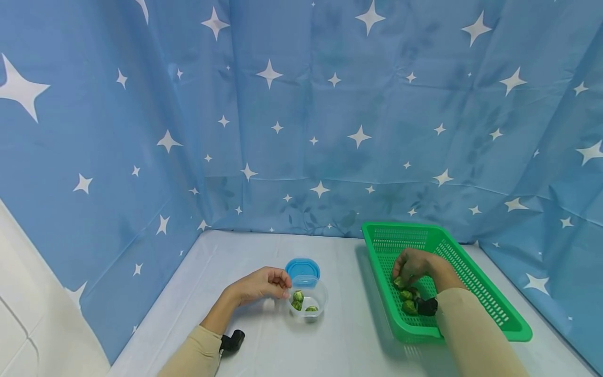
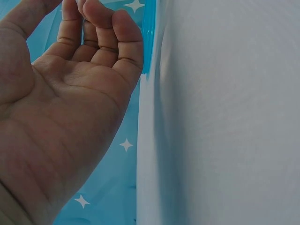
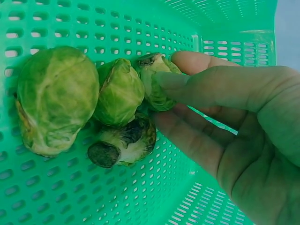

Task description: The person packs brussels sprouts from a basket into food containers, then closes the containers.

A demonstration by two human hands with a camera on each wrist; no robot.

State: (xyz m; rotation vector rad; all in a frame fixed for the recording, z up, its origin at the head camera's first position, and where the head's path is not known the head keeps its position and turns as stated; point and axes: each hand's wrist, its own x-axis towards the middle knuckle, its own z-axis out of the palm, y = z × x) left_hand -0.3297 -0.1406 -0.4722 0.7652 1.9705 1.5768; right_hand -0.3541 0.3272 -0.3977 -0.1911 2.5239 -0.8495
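In the right wrist view my right hand (image 3: 234,108) pinches a Brussels sprout (image 3: 152,77) between thumb and fingers, low inside the green basket (image 3: 28,201). Several more Brussels sprouts lie close by: a large one (image 3: 58,101), a smaller one (image 3: 121,93) and one with a dark cut stem (image 3: 129,143). In the head view my left hand (image 1: 259,285) is at the left rim of a small clear container (image 1: 320,301), its fingers loosely bent. Whether the fingertips touch the rim is unclear. Inside that container sit Brussels sprouts (image 1: 298,297).
A blue lid (image 1: 302,267) lies just behind the clear container on the white table (image 1: 344,345). The basket's raised walls surround my right hand. A blue star-patterned curtain (image 1: 301,131) closes off the back and sides.
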